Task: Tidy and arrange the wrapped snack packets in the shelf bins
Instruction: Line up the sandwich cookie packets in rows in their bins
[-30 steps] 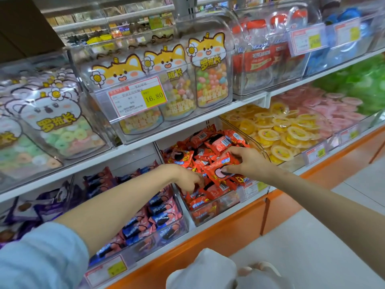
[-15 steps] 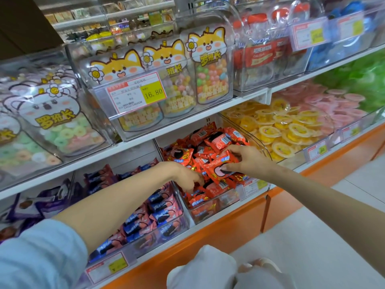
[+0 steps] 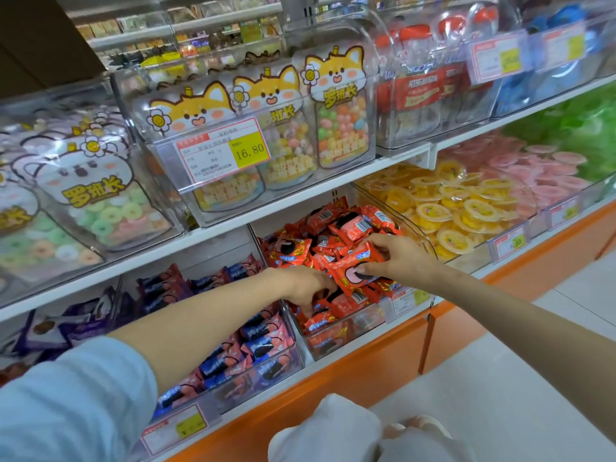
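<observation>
The right hand (image 3: 398, 258) pinched a red snack packet (image 3: 350, 271) between its thumb, pressed on the packet's near face, and its curled fingers (image 3: 378, 243), which hooked over the packet's far edge. The gap between thumb and fingers was narrow, no more than the packet itself. The held packet sat tilted on top of the heap of red packets (image 3: 333, 228) that filled the clear bin (image 3: 336, 343) on the lower shelf, toward the bin's front. The bare right forearm reached in from the lower right with the wrist nearly straight. The left hand (image 3: 300, 283) was just left of the held packet, back upward, with its fingers bent down into the front of the same bin. Their tips touched the packets there, but whether they gripped one could not be told. The left forearm came in from the lower left, passing over the neighbouring bin of blue-and-pink packets (image 3: 263, 345), with a light blue sleeve (image 3: 66, 411) covering the upper arm. Right of the red bin lay yellow jelly cups (image 3: 466, 208), and on the shelf above hung a price tag (image 3: 223, 151) reading 16.80.
</observation>
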The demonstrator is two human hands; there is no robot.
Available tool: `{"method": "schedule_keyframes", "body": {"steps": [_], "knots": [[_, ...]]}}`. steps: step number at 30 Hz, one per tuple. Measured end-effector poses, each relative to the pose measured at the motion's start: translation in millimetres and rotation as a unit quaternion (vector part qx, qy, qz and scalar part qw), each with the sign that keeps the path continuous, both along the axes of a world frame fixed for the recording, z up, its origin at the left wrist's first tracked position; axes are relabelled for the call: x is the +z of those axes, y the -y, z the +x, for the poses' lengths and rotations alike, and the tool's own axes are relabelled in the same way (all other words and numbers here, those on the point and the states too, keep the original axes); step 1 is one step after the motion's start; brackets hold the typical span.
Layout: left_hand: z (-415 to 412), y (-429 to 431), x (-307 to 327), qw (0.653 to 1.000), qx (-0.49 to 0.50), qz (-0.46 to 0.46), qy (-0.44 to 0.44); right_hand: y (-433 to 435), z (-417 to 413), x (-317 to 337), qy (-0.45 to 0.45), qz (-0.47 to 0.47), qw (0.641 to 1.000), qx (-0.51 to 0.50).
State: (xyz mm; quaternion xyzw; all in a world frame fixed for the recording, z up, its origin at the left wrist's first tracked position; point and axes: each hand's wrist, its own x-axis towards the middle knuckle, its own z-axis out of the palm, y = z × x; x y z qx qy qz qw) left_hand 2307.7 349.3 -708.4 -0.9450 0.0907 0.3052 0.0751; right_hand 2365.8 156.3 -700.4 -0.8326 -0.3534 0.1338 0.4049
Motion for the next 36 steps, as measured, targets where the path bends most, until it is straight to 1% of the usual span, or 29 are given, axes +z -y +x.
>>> {"method": "schedule_keyframes", "body": {"steps": [3,9,14,18,20,21,22,23,24,26,27,28,31,33,34,35,36], "knots": [[1,0,-3,1.0,-0.005,0.012,-0.004,-2,0,-1,0.0,0.004,1.0,0.001],[2,-2,1,0.994,0.082,-0.037,-0.055,-1,2,-3,-0.001,-0.001,1.0,0.005],[0,2,2,0.996,0.078,-0.003,-0.051,-2,3,-3,-0.017,-0.01,1.0,0.007],[-1,-5,9,0.992,0.097,-0.056,-0.057,-4,5,-1,-0.021,-0.002,1.0,0.003],[-3,-11,17,0.987,0.118,-0.109,0.001,-4,5,1,-0.028,0.018,0.999,-0.008],[-5,-13,22,0.975,0.152,-0.156,0.041,-4,4,3,-0.032,0.029,0.999,-0.016],[-7,-14,27,0.954,0.194,-0.213,0.078,-4,4,4,-0.036,0.039,0.998,-0.02],[-9,-14,34,0.926,0.239,-0.274,0.1,-4,2,5,-0.039,0.048,0.998,-0.022],[-11,-12,41,0.891,0.292,-0.335,0.098,-5,1,6,-0.04,0.059,0.997,-0.022],[-16,-8,52,0.808,0.389,-0.441,0.046,-6,-4,9,-0.021,0.095,0.995,-0.007],[-18,-6,56,0.77,0.419,-0.481,0.017,-7,-7,10,0.004,0.117,0.993,0.005],[-20,-4,58,0.74,0.437,-0.512,-0.006,-8,-9,9,0.034,0.133,0.99,0.017],[-24,2,60,0.671,0.449,-0.589,-0.033,-12,-14,6,0.11,0.161,0.98,0.046],[-25,1,55,0.635,0.454,-0.624,-0.021,-14,-16,5,0.119,0.178,0.975,0.056],[-26,1,55,0.623,0.461,-0.632,-0.017,-14,-15,4,0.104,0.182,0.976,0.053],[-27,-1,53,0.623,0.463,-0.63,-0.019,-14,-17,5,0.069,0.183,0.98,0.046],[-27,-2,52,0.646,0.456,-0.612,-0.019,-14,-18,6,0.023,0.186,0.982,0.034]]}}
